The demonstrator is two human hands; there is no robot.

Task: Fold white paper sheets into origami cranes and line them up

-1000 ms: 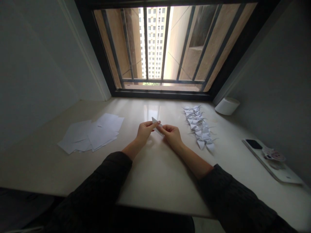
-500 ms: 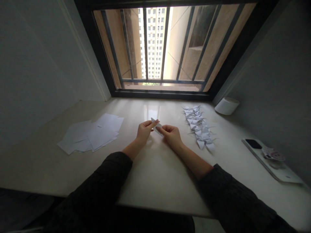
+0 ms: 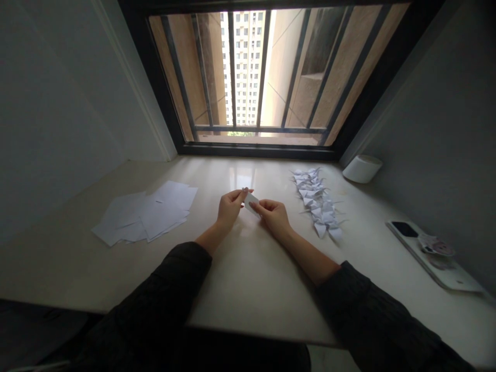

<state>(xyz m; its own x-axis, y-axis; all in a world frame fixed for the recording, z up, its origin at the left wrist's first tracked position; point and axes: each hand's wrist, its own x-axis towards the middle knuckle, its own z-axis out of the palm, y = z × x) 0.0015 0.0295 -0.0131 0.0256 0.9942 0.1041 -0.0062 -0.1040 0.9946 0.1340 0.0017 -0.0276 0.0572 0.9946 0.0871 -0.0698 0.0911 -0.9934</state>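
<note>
Tabletop (image 3: 248, 268): smooth, pale stone-like slab, polished; glossy reflection of the window on the far centre, duller sheen near. Folded piece (image 3: 251, 200) between both hands: thin white paper, matt, creased. Loose sheets (image 3: 145, 214) at left: same white paper, flat, matt, uncreased. Row of folded figures (image 3: 318, 204) at right: white paper, matt, sharp creased edges. Sleeves (image 3: 163, 294): dark knitted cloth, ribbed, matt. Roll (image 3: 362, 169) far right: white, soft-looking tissue paper, matt. Flat device (image 3: 434, 256) near right: pale smooth casing, likely plastic, with a dark glossy panel. Window bars (image 3: 263, 67): dark painted metal, low sheen. Walls (image 3: 58, 103): plain painted plaster, matt.
</note>
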